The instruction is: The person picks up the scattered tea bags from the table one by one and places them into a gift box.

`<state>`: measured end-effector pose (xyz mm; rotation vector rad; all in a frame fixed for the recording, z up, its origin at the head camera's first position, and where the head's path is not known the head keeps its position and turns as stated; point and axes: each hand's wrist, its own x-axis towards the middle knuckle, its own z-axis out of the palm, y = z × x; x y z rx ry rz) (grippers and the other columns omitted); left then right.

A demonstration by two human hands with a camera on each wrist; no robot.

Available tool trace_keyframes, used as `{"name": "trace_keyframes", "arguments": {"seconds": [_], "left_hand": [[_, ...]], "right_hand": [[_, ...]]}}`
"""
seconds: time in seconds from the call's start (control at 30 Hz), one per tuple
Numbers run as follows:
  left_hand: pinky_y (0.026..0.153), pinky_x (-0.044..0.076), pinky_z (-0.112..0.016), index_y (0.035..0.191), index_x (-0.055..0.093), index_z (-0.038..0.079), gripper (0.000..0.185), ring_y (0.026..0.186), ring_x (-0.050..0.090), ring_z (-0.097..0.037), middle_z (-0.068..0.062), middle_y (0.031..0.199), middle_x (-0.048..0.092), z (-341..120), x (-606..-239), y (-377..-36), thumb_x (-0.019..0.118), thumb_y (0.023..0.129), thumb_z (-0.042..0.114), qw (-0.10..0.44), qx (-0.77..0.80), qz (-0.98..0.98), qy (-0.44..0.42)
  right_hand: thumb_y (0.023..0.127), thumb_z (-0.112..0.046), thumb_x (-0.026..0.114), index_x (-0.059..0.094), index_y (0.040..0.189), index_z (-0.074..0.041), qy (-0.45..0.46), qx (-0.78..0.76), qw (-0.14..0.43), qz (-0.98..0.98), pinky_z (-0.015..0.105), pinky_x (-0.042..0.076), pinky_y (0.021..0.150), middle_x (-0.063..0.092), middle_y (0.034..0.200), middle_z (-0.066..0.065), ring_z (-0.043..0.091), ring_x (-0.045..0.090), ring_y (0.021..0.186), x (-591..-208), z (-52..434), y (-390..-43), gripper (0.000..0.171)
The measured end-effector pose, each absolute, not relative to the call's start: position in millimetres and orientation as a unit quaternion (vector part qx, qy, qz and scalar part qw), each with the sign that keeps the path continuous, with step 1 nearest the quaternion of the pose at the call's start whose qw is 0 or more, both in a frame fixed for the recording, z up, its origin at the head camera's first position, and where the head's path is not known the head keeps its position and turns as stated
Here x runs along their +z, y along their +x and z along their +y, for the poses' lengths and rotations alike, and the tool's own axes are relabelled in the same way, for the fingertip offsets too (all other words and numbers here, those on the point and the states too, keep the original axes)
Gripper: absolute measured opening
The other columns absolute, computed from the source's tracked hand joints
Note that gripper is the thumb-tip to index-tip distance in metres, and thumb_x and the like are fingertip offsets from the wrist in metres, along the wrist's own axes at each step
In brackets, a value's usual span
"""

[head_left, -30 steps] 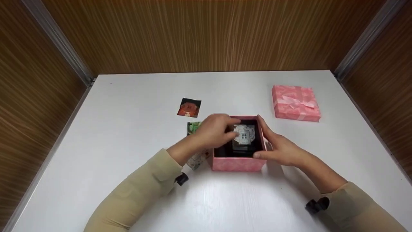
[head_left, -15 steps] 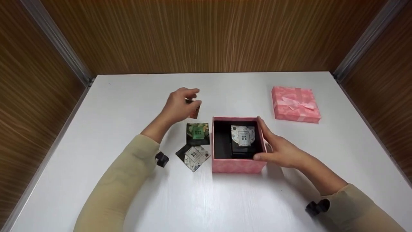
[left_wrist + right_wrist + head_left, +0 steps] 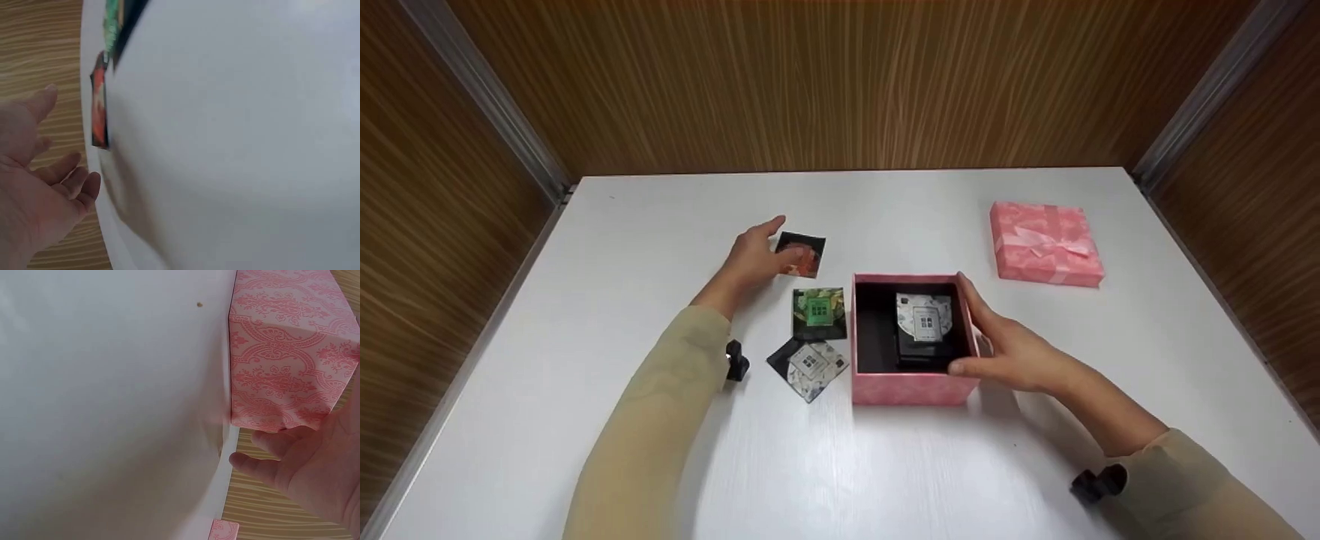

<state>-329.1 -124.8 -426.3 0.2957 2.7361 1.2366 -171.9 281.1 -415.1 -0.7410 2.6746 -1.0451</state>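
My left hand [image 3: 755, 255] reaches over a black-and-red square packet [image 3: 808, 256] at the upper left, thumb above it and fingers spread. In the left wrist view this hand's fingers hold nothing. My right hand [image 3: 1016, 349] holds the right side of an open pink gift box [image 3: 911, 388], thumb at the front rim and forefinger along the side to the far corner. Inside the dark-lined box, a black-and-white packet [image 3: 925, 326] lies at the right. Left of the box lie a green-and-black packet [image 3: 819, 313] and a tilted white-and-black packet [image 3: 811, 367], their edges touching or nearly so.
A pink lid with a ribbon bow [image 3: 1048, 244] lies at the back right of the white table [image 3: 840, 472]. Wood-grain panels [image 3: 840, 82] stand behind the table and on both sides.
My left hand has left the box and moved to the back left, beside the red packet, lowering over it. The right hand stays at the box, which has not visibly moved.
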Motion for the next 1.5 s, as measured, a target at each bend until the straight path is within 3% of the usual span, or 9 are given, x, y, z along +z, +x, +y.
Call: {"name": "trace_keyframes", "arguments": {"seconds": [0.17, 0.33, 0.5, 0.73, 0.97, 1.13, 1.5], "left_hand": [[0.126, 0.026, -0.045, 0.168, 0.032, 0.010, 0.078, 0.156, 0.031, -0.035, -0.018, 0.167, 0.039, -129.1, -438.3, -330.8, 0.071, 0.104, 0.030, 0.056, 0.366, 0.923, 0.106], [0.122, 0.030, -0.052, 0.166, 0.038, 0.014, 0.076, 0.147, 0.041, -0.042, -0.020, 0.157, 0.052, -125.1, -444.3, -332.5, 0.075, 0.101, 0.030, 0.023, 0.313, 0.941, 0.126], [0.113, 0.038, -0.053, 0.163, 0.045, 0.018, 0.068, 0.135, 0.048, -0.041, -0.022, 0.144, 0.058, -119.7, -440.7, -330.6, 0.073, 0.101, 0.023, 0.034, 0.306, 0.943, 0.130], [0.101, 0.043, -0.041, 0.151, 0.060, 0.005, 0.051, 0.112, 0.050, -0.029, -0.023, 0.128, 0.057, -121.3, -435.5, -323.4, 0.069, 0.100, 0.006, 0.048, 0.348, 0.926, 0.140], [0.107, 0.047, -0.043, 0.136, 0.072, 0.002, 0.042, 0.123, 0.059, -0.031, -0.017, 0.131, 0.069, -132.1, -426.9, -317.7, 0.078, 0.097, 0.016, 0.033, 0.329, 0.939, 0.095], [0.111, 0.046, -0.044, 0.128, 0.077, 0.001, 0.033, 0.128, 0.062, -0.033, -0.017, 0.127, 0.074, -140.2, -415.6, -312.1, 0.076, 0.099, 0.016, 0.003, 0.317, 0.945, 0.078], [0.097, 0.053, -0.041, 0.125, 0.079, 0.004, 0.027, 0.112, 0.066, -0.028, -0.014, 0.116, 0.073, -136.8, -379.3, -286.8, 0.073, 0.103, 0.017, -0.070, 0.400, 0.910, 0.082]], "right_hand": [[0.089, -0.043, 0.085, -0.003, 0.172, -0.020, -0.250, -0.355, 0.089, 0.896, 0.067, 0.034, 0.117, 0.025, 0.172, 0.017, 0.046, 0.039, 0.149, -414.7, 279.2, -171.7, 0.123], [0.089, -0.043, 0.085, -0.003, 0.172, -0.020, -0.252, -0.353, 0.088, 0.897, 0.067, 0.034, 0.117, 0.025, 0.172, 0.018, 0.046, 0.040, 0.149, -415.1, 279.9, -172.9, 0.124], [0.089, -0.043, 0.085, -0.003, 0.172, -0.020, -0.249, -0.353, 0.091, 0.897, 0.067, 0.033, 0.117, 0.024, 0.172, 0.017, 0.047, 0.040, 0.149, -415.3, 281.0, -174.2, 0.124], [0.091, -0.041, 0.084, -0.004, 0.172, -0.019, -0.250, -0.357, 0.094, 0.895, 0.066, 0.033, 0.117, 0.023, 0.172, 0.018, 0.047, 0.040, 0.148, -415.1, 280.3, -173.1, 0.122], [0.091, -0.042, 0.084, -0.003, 0.172, -0.019, -0.248, -0.351, 0.093, 0.898, 0.066, 0.034, 0.116, 0.023, 0.172, 0.019, 0.048, 0.041, 0.147, -414.6, 280.6, -174.4, 0.121], [0.091, -0.041, 0.084, -0.004, 0.172, -0.018, -0.251, -0.353, 0.092, 0.897, 0.067, 0.033, 0.117, 0.022, 0.173, 0.019, 0.048, 0.038, 0.149, -414.8, 280.4, -175.5, 0.121], [0.092, -0.042, 0.082, -0.003, 0.172, -0.018, -0.249, -0.346, 0.091, 0.900, 0.067, 0.034, 0.116, 0.023, 0.172, 0.019, 0.048, 0.040, 0.148, -414.8, 280.4, -175.2, 0.119]]}}
